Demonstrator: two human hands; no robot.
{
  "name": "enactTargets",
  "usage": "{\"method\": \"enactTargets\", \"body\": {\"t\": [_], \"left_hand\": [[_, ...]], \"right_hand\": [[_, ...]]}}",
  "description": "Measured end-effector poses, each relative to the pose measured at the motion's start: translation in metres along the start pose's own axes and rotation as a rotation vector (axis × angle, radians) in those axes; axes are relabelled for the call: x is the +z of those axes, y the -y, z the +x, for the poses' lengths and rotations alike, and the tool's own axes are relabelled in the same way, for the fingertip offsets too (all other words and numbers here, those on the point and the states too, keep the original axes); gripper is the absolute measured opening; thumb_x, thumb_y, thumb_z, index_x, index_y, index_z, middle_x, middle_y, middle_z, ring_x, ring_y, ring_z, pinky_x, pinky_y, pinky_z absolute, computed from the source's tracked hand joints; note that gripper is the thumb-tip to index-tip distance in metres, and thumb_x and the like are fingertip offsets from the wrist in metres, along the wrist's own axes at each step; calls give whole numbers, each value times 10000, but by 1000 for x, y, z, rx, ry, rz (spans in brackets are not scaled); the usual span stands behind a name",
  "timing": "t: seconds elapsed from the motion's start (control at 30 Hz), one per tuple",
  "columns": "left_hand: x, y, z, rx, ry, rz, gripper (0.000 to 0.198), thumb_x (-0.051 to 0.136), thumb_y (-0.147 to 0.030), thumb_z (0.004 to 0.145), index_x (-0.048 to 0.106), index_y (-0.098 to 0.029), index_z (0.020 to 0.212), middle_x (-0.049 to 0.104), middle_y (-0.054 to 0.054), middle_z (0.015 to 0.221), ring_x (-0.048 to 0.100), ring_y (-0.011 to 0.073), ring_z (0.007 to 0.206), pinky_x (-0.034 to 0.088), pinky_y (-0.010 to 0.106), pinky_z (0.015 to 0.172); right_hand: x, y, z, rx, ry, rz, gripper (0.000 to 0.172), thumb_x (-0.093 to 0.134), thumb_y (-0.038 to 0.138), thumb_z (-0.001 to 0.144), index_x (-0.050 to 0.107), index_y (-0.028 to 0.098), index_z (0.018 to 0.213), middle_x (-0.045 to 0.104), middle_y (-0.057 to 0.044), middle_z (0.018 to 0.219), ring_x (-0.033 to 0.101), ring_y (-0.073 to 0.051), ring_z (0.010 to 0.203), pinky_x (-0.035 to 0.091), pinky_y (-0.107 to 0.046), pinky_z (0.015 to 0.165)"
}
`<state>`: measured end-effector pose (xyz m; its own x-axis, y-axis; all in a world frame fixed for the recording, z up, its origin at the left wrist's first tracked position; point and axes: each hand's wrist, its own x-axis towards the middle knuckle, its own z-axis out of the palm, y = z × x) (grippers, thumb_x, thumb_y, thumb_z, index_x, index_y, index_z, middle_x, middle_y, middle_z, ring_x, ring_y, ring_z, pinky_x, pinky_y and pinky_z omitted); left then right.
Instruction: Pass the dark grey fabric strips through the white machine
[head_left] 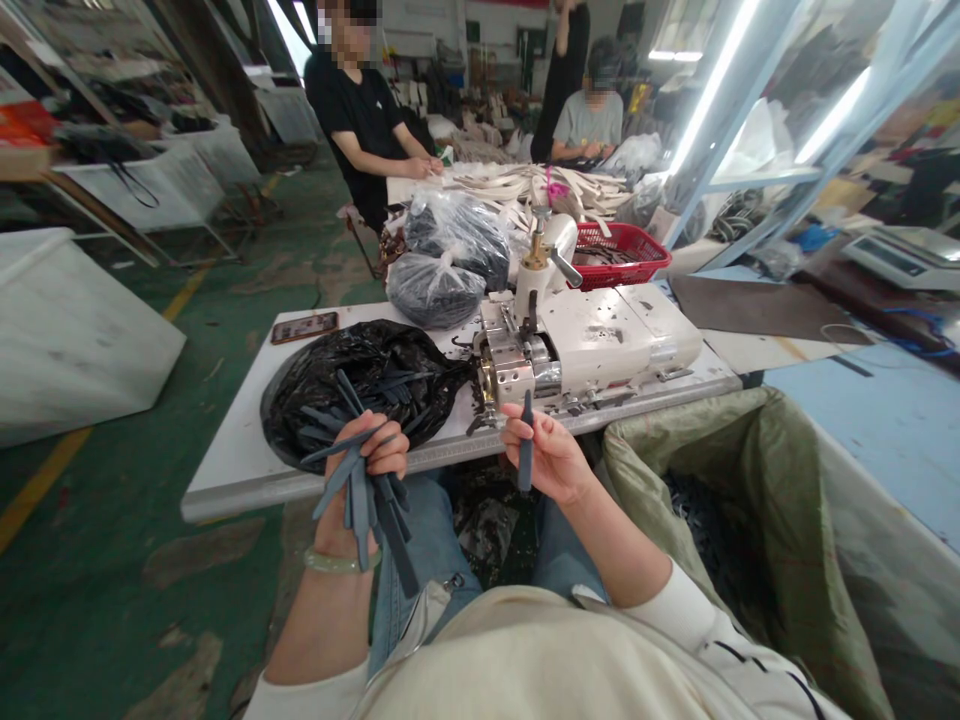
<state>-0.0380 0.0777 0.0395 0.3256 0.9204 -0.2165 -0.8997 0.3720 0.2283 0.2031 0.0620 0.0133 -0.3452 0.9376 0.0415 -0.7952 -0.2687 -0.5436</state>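
A bunch of dark blue-grey strips [361, 500] fans out from my left hand [382, 445], whose fingers are wrapped round them. My right hand [551, 455] pinches a single strip of the same colour [526, 455], held upright just in front of the machine. That white machine [600, 335], with a metal feeding head, looks like a leather skiving machine. Beyond my left hand, a black plastic bag [352, 350] lies on the table with more strips on it.
A phone [304, 327] lies on the white table's [225, 440] left part. Filled clear bags [442, 260] and a red basket [622, 255] stand behind the machine. To my right is an open green sack [697, 440]. Co-workers are at the far table, one person [360, 120] standing.
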Motion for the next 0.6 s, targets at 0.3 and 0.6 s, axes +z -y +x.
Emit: {"method": "enactTargets", "body": {"t": [0.3,0.6], "left_hand": [[-6,-10,7,-43,-37,31,358,469,-191,890,241,-222,615,324,-58,487,359,54,411,282,88,307],[5,4,-4,58,-39,-31,276,458,-162,911,332,-204,669,412,-45,563,419,39,473,366,67,384]], "right_hand": [[-10,1,17,-63,-591,-164,275,851,279,595,645,104,645,623,-34,639,407,-22,426,416,-109,385],[-19,4,25,3,-521,-232,358,775,440,672,562,157,723,463,53,558,385,-49,458,335,-141,396]]}}
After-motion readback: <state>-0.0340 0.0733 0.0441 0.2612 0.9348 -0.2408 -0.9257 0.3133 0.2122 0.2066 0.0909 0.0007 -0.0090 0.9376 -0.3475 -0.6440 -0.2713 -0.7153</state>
